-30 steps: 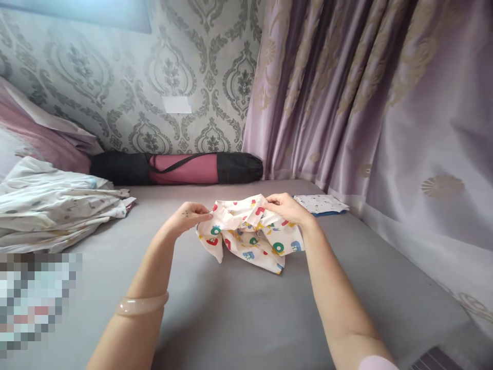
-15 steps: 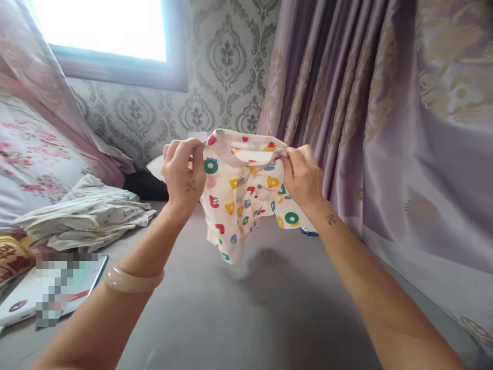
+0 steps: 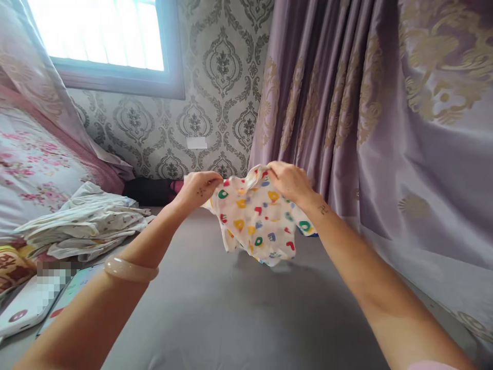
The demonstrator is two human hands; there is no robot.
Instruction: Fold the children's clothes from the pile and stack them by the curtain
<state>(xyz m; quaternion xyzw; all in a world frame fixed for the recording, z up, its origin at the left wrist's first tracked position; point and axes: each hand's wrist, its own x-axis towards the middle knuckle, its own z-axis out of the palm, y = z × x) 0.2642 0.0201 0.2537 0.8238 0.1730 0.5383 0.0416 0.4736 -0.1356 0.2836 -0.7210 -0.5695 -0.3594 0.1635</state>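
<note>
Above a grey sheet, the left hand and right hand are each pinching the top edge of a small white garment printed with colourful shapes, which is hanging between them while crumpled cloth is lying to the left.

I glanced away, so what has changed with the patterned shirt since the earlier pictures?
The shirt was bunched low over the grey surface; the left hand and right hand raised it, then lowered it a little, and it now hangs more spread out between them. The view tilted up, showing more of the window. Both hands grip the shirt in all three pictures. The pile of cloth stays at the left.
</note>
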